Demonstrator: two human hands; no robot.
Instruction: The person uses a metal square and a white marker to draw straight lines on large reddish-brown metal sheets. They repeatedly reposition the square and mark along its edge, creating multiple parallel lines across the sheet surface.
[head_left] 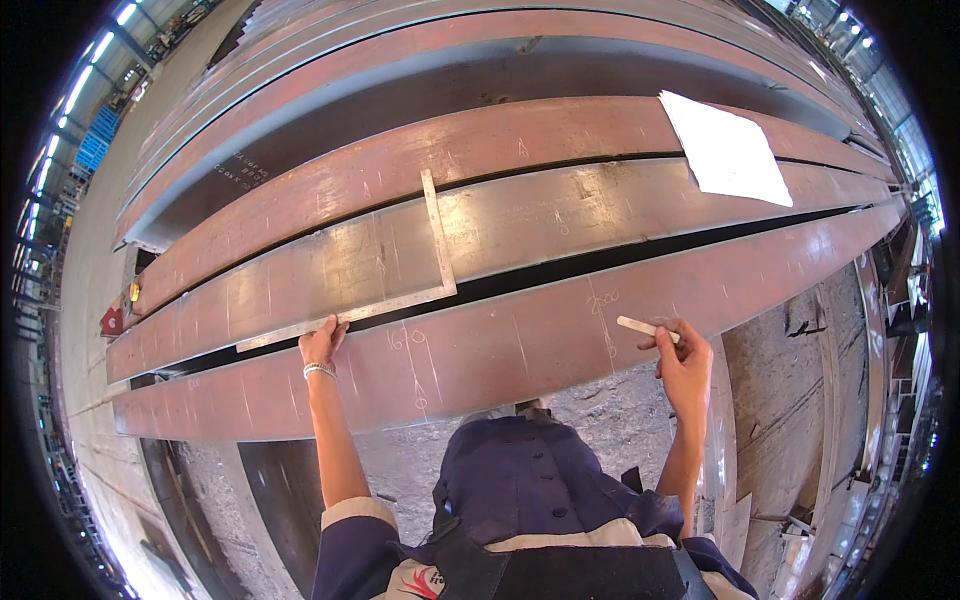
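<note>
An L-shaped metal framing square (pixel 444 240) rests across the middle steel beam (pixel 520 223), its long leg along the beam's near edge and its other leg pointing away. My left hand (pixel 322 342), with a bracelet at the wrist, grips the long leg with its fingers over the metal. In my right hand (pixel 682 362), pinched between thumb and fingers, is a pale flat stick of marking chalk (pixel 645 328), held above the nearest steel beam (pixel 480 355). Chalk lines and handwritten marks cross the beams' faces.
White paper sheets (pixel 735 150) lie on the beams at the right. A small yellow item (pixel 134 292) and a red one (pixel 112 321) sit by the left ends. More long beams (pixel 430 85) stretch behind. Dark gaps separate the beams, and steel pieces (pixel 780 390) lie at lower right.
</note>
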